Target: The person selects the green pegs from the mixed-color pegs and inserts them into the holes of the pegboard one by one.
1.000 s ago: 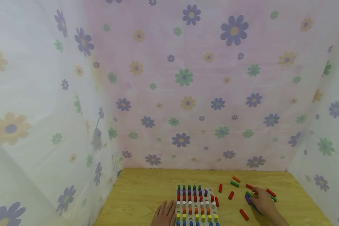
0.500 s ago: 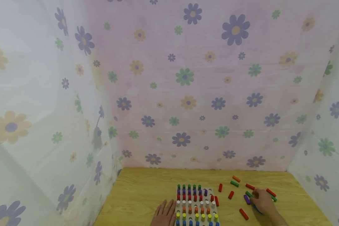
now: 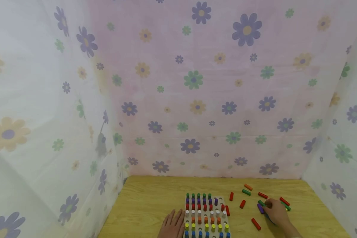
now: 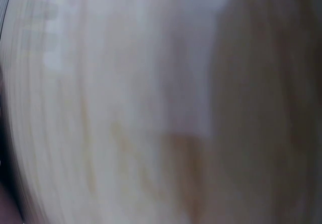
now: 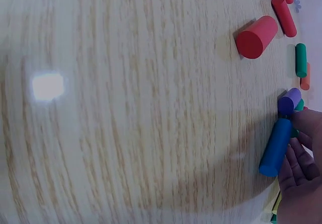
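Observation:
A pegboard [image 3: 221, 200] stands at the table's near middle, with rows of green, purple, red, white, orange, yellow and blue pegs upright in it. My left hand [image 3: 172, 225] lies flat beside its left edge, fingers extended; the left wrist view is a blur. On the right, my right hand [image 3: 276, 211] reaches down among loose pegs, thumb and fingers pinching a green peg [image 3: 261, 203]. A purple peg [image 3: 260, 208] lies just beside the fingertips. In the right wrist view a blue peg [image 5: 275, 148] lies in front of the curled fingers, mostly covered by the hand in the head view.
Several loose red pegs [image 3: 256, 224] lie between board and right hand and beyond it. An orange peg [image 3: 248, 187] and another green peg [image 3: 246, 192] are farther back. Flowered cloth walls [image 3: 214, 99] enclose the wooden table [image 3: 148, 198] at the back and sides.
The right hand stays at the same cluster with only slight finger movement. Beside it, the purple peg shifts slightly. My left hand keeps its place.

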A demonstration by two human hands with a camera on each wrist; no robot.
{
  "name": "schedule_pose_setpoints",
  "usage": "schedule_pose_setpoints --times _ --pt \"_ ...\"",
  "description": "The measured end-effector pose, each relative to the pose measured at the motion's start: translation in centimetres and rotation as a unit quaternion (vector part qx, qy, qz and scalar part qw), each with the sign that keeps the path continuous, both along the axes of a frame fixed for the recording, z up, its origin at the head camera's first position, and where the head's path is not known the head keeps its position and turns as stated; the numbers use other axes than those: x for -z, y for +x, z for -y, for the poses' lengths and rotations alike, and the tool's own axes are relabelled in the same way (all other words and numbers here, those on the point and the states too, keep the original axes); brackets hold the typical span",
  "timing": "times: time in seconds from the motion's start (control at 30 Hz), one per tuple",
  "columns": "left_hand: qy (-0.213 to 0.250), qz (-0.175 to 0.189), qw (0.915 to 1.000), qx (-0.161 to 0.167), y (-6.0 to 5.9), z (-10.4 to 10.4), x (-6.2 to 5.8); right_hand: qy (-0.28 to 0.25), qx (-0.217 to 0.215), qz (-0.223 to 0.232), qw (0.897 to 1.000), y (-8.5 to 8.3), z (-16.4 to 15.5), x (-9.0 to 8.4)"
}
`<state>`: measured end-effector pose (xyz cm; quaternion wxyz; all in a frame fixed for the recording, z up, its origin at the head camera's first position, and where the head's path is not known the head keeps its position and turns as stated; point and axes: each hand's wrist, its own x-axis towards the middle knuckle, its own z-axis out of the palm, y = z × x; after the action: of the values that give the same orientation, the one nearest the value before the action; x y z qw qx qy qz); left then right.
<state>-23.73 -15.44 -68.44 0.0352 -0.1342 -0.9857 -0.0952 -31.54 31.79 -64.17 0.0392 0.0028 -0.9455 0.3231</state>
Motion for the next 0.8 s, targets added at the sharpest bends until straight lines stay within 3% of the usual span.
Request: schedule_pose_setpoints --times 0.3,0.6,0.8 --pt "-0.004 0.018 0.9998 -0.001 -0.11 -0.04 0.09 -0.005 0.005 -0.007 1.0 0.11 0.13 0.08" --pt "-0.022 -0.012 0.9997 0.001 0.05 0.05 0.31 -0.011 0.003 0.005 1.0 0.39 0.22 -0.15" --pt "-0.014 0.0 0.9999 0.001 -0.05 0.07 0.22 -0.031 0.003 0.001 1.0 0.71 0.02 -0.38"
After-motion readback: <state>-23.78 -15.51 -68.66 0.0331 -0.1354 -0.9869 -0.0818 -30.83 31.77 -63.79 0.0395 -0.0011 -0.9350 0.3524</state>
